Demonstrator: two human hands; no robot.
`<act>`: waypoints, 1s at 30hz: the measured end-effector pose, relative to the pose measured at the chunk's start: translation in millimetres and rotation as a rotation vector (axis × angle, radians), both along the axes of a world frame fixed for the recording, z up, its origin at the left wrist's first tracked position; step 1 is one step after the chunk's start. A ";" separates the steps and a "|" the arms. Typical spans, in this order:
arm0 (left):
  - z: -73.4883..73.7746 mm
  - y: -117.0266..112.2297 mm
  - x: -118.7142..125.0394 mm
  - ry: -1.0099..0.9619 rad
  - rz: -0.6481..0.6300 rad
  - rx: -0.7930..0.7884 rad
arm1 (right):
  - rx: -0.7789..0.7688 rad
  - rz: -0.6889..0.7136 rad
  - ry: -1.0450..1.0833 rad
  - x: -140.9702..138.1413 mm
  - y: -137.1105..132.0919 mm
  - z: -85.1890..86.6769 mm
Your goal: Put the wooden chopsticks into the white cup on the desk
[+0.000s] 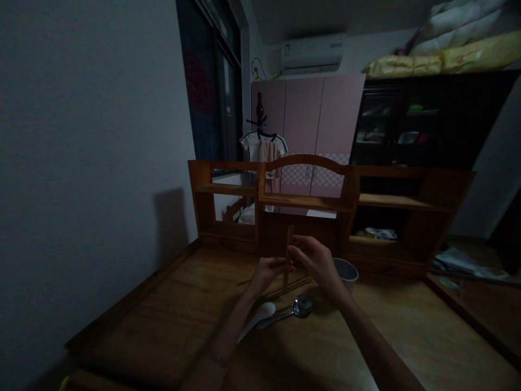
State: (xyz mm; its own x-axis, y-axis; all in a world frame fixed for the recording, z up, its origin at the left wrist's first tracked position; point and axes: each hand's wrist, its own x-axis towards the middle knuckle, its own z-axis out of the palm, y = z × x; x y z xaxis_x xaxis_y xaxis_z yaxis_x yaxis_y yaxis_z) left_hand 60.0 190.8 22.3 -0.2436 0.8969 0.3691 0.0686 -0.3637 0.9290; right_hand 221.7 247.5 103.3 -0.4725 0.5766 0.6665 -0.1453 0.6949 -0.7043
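Brown, slender chopsticks (289,238) form a small bundle at the centre of the frame, just below mid-height. The bundle stands nearly upright, with its upper ends leaning slightly toward the right; the exact count is hard to read in the dim light. The right hand (315,259) grips the upper portion between thumb and fingers. The left hand (265,274) pinches the bundle lower down, fingertips closed on it. Whether the lower ends touch the table cannot be told.

Surrounding items, lower centre: a pale cup (350,278) stands upright just right of the right hand, its left edge partly covered by the hand and wrist. Metal spoons (302,307) lie with their bowls together below the bundle. A white spoon (264,311) lies to their left, its handle running down beside the left forearm. Loose chopsticks (272,295) lie behind the spoons — partly hidden by the left hand and the held bundle.

Surface and room: the wooden tabletop (175,320) fills the lower frame. A pale wall (93,130) occupies the left. A wooden shelf unit (307,202) spans the table's far edge. Beyond it are a dark cabinet (456,119) at upper right, a pink wardrobe (301,117) at upper centre, a white air conditioner (312,54) above the wardrobe — and a hanging garment (253,144) left of centre.
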 end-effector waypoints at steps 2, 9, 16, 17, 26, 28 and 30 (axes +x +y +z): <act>0.6 -0.2 2.8 0.014 -0.016 -0.003 | 0.101 -0.019 -0.062 -3.2 6.3 5.1; 5.5 -6.2 3.3 0.055 -0.069 -0.002 | 0.053 0.038 -0.077 3.6 6.9 9.1; 8.1 -17.3 12.2 0.064 -0.331 -0.188 | -0.055 -0.014 -0.011 24.6 41.7 32.1; 8.5 -18.4 15.5 0.060 -0.353 -0.206 | -0.055 -0.014 -0.008 27.9 48.9 36.3; 1.7 -14.2 29.7 -0.025 -0.402 -0.231 | -0.091 0.088 -0.067 46.3 77.1 56.4; -1.8 -11.0 29.7 -0.039 -0.382 -0.239 | -0.109 0.077 -0.071 50.9 84.5 62.9; -5.2 -6.8 28.6 -0.044 -0.343 -0.247 | -0.108 0.045 -0.073 60.1 99.1 72.5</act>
